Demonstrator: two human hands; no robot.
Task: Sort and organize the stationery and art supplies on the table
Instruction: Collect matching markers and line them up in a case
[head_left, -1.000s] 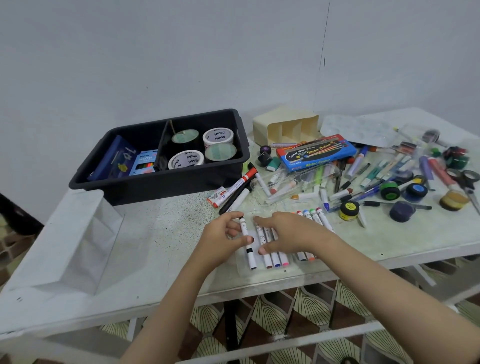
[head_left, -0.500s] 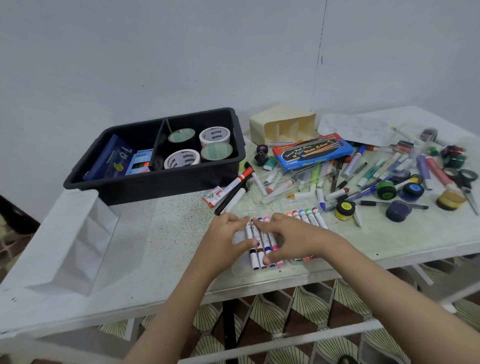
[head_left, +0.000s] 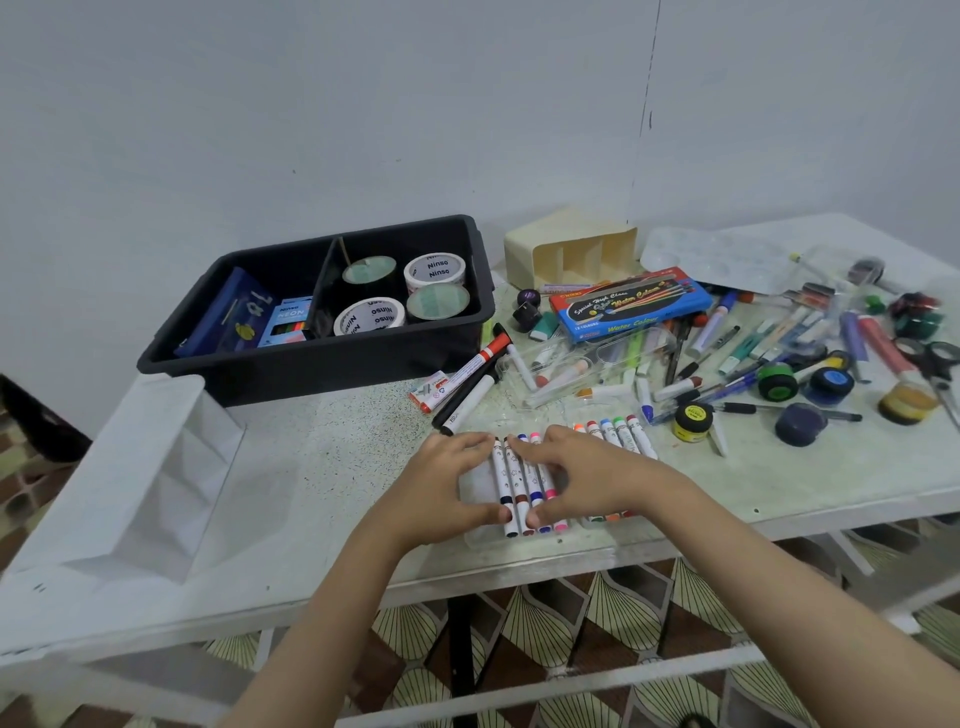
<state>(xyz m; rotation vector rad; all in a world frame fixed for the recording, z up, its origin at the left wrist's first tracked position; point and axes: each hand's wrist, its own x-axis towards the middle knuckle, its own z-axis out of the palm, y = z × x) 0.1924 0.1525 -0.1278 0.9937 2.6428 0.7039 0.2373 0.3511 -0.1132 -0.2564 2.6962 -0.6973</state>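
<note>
White-barrelled markers (head_left: 522, 483), capped navy, brown, blue, pink, lay parallel near the front edge of the table (head_left: 337, 467); left hand (head_left: 441, 491) and right hand (head_left: 587, 478) pinched them together.

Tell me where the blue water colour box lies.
In the head view, the blue water colour box lies right of the black tray, in front of the cream organizer.

Speckled matt table (head_left: 337, 467), glossy black plastic bin (head_left: 311, 371), glossy cardboard watercolour box (head_left: 631, 304)
</note>
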